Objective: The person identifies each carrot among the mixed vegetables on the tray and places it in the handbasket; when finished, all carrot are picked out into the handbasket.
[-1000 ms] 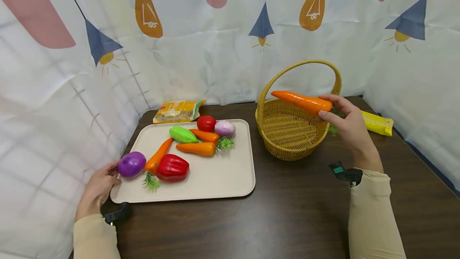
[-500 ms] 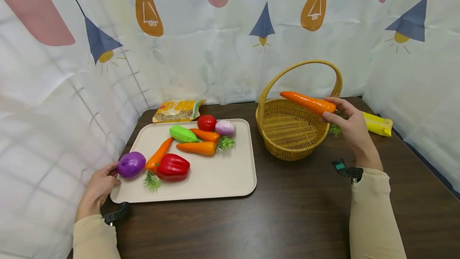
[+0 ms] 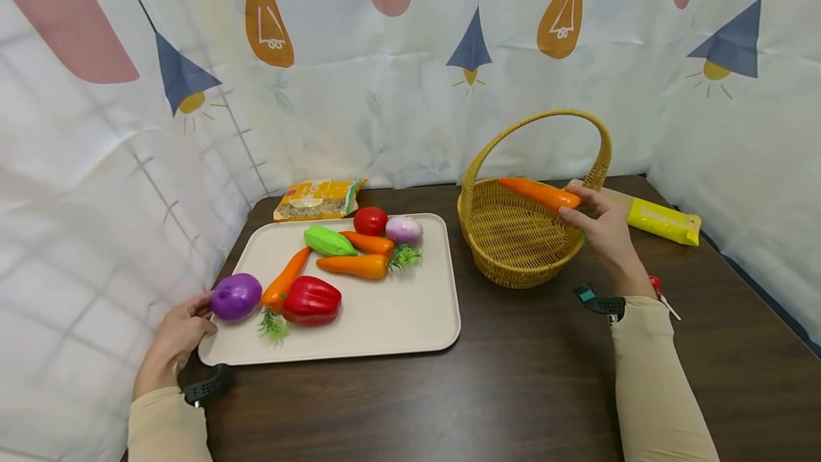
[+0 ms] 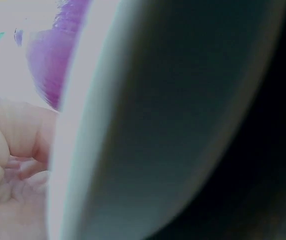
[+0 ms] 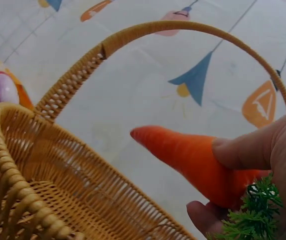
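Note:
My right hand [image 3: 603,227] grips an orange carrot [image 3: 539,193] by its thick end, over the right side of a wicker basket [image 3: 513,234]. The carrot's narrow tip points left, and its green leaves hang below the palm in the right wrist view. At the tray's left edge, my left hand [image 3: 179,334] has its thumb and fingers about the left end of a round purple vegetable [image 3: 236,297]; its far fingertips are hidden. The beige tray [image 3: 398,319] also bears a red bell pepper [image 3: 312,301], several carrots, a green gourd [image 3: 329,241], a tomato [image 3: 370,221] and a pale purple onion [image 3: 404,230].
A yellow food packet [image 3: 318,199] lies behind the tray. Right of the basket, a yellow wrapped package [image 3: 663,222] lies on the dark table [image 3: 410,405]. Something small and red with a white stick [image 3: 670,306] shows beside the right sleeve. The basket's tall handle [image 3: 545,115] arches above it.
My right hand has moved the carrot a little right, then back left and lower, closer to the basket. My left hand stays by the purple vegetable.

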### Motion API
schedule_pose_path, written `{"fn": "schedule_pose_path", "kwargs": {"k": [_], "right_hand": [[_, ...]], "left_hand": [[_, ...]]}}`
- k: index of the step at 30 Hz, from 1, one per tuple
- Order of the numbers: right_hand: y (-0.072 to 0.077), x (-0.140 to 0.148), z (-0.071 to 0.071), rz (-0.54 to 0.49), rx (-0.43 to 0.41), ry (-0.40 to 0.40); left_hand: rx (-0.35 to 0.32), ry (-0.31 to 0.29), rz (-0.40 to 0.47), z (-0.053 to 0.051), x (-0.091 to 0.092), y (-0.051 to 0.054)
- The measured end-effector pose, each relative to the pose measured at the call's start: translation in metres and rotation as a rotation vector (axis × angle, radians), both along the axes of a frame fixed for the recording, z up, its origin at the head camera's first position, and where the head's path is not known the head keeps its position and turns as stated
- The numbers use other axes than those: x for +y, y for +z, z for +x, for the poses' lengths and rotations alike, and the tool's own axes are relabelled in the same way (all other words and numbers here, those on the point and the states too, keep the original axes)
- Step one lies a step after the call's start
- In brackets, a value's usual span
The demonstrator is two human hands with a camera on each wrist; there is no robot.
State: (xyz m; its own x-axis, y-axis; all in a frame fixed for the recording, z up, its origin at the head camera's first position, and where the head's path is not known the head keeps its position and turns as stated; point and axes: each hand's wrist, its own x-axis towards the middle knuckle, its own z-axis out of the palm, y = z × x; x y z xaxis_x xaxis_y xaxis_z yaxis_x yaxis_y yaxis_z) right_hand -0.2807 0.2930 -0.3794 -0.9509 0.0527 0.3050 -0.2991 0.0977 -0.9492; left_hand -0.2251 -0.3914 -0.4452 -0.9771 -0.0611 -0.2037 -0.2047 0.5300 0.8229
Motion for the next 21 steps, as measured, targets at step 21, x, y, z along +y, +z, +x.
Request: {"fn": "schedule_pose_path", "kwargs": {"k": [21], "right_hand": [[0.001,-0.01,-0.03,0.338,-0.333,-0.026]], "left_hand": [[0.028,-0.025,-0.022,0.005,0.001,0.002]]}}
